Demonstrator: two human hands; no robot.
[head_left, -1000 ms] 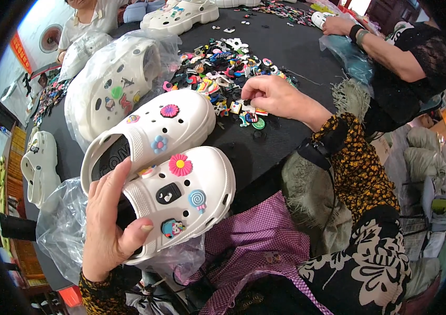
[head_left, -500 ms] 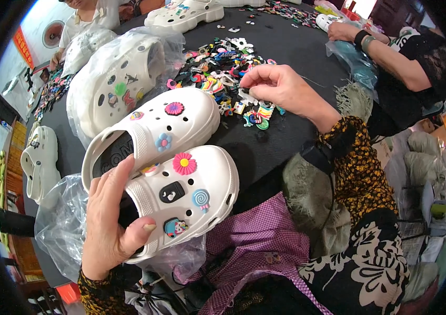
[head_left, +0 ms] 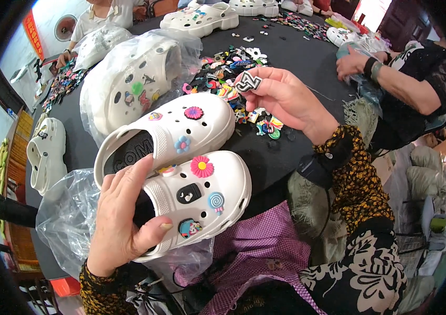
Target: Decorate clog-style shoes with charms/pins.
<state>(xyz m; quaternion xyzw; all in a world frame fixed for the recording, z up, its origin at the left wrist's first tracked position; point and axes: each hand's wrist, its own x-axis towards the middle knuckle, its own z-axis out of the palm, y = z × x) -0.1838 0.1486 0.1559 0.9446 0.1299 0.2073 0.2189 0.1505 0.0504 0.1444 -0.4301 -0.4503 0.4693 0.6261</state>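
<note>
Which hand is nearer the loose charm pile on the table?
Right. The right hand hovers just over the charm pile, pinching a black-and-white charm. The left hand is lower down, gripping the near white clog, well off the pile.

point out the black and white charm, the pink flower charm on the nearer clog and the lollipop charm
black and white charm [head_left: 247, 82], head view, its middle
pink flower charm [head_left: 202, 166], head view, flower centre
lollipop charm [head_left: 215, 201], head view, the swirl

A small assembly workshop: white foam clogs in clear plastic bags [head_left: 128, 84] and heaps of colourful rubber shoe charms [head_left: 223, 73] cover a black round counter [head_left: 296, 63] where several people work.
</note>
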